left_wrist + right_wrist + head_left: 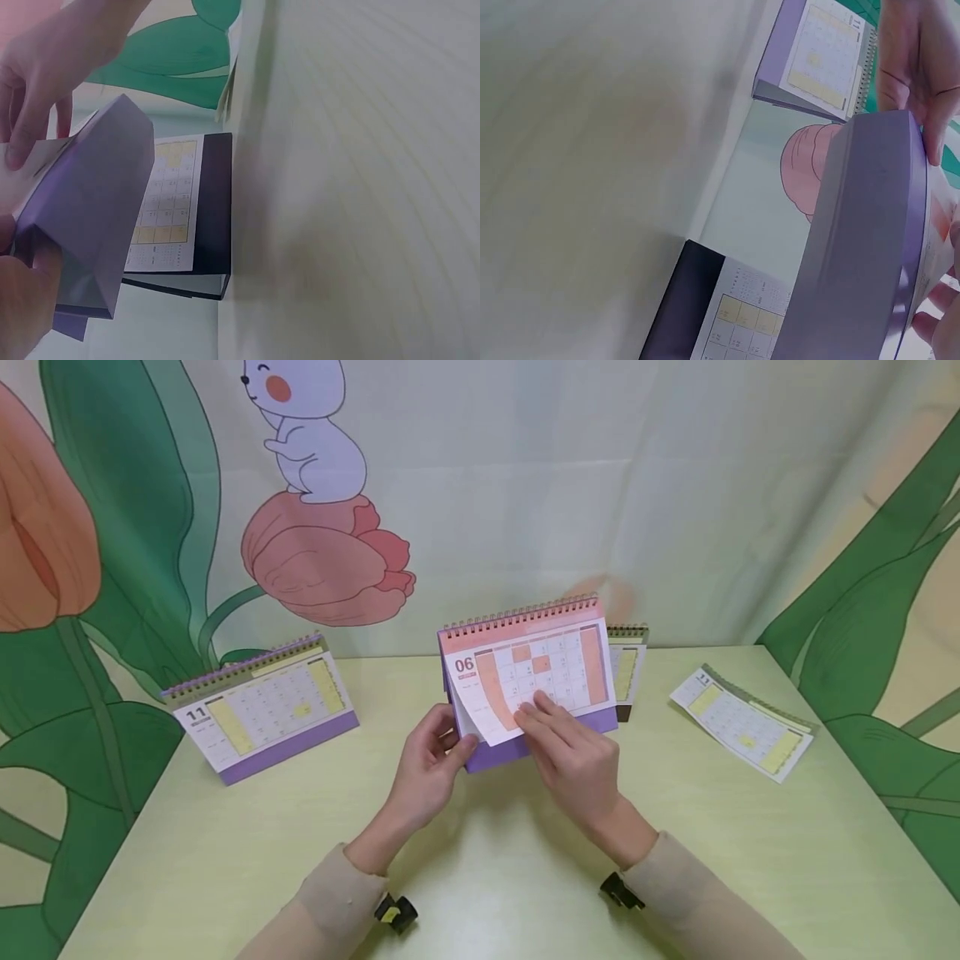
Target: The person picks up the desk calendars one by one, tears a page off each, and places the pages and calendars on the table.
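Note:
A purple-based desk calendar (495,758) with a pink "06" page (558,672) is held up off the table, tilted toward me. My left hand (429,764) grips its lower left side, thumb at the front edge and other fingers curled behind. On the lower part of the page lie the fingers of my right hand (577,768), pinching the sheet; the thumb is hidden from the head view. The page's lower left corner curls away from the sheets behind. In the right wrist view, the calendar's purple base (855,240) stands between the left hand (919,67) and right fingers (930,315).
A purple-based "11" calendar (262,710) stands at left on the pale table (480,893). Behind the held one, another calendar (628,668) with a dark base is partly hidden. A loose "11" sheet (742,722) lies at right. A patterned curtain (510,485) hangs behind.

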Demonstrator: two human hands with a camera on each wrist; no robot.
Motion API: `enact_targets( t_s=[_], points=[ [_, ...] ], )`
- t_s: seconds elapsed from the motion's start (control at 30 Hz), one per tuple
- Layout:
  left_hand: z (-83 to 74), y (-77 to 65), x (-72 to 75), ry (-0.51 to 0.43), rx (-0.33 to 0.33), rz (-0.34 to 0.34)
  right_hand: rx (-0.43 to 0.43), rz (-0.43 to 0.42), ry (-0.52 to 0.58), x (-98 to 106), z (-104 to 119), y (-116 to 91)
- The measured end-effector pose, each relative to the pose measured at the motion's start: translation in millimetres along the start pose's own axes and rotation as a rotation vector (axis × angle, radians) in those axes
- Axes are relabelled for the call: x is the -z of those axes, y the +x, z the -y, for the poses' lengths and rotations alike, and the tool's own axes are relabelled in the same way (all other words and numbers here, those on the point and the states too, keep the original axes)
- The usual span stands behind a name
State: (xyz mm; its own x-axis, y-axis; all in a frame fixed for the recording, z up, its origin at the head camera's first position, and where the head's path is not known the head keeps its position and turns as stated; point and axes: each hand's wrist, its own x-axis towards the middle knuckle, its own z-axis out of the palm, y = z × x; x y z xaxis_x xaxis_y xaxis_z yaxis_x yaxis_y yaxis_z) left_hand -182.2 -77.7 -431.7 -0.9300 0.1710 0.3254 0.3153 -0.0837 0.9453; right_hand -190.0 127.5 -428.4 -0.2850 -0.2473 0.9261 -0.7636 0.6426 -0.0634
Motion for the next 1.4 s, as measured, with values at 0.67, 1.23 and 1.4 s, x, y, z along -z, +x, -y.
enact_targets(
  t_s=[0.67, 1.23, 1.4],
  points=[
    [-2.7, 1.4, 1.2, -0.023, 0.021, -0.029, -0.042, -0.095, 0.104, -1, -2, 3],
    [-6.6, 5.5, -7.4, 0.007, -0.023, -0.05, -0.114, -0.085, 0.033, -1, 4, 3],
    [-6.2, 5.0, -9.0, 0.017, -0.018, -0.049, -0.101, -0.065, 0.017, 0, 4, 3]
  ],
)
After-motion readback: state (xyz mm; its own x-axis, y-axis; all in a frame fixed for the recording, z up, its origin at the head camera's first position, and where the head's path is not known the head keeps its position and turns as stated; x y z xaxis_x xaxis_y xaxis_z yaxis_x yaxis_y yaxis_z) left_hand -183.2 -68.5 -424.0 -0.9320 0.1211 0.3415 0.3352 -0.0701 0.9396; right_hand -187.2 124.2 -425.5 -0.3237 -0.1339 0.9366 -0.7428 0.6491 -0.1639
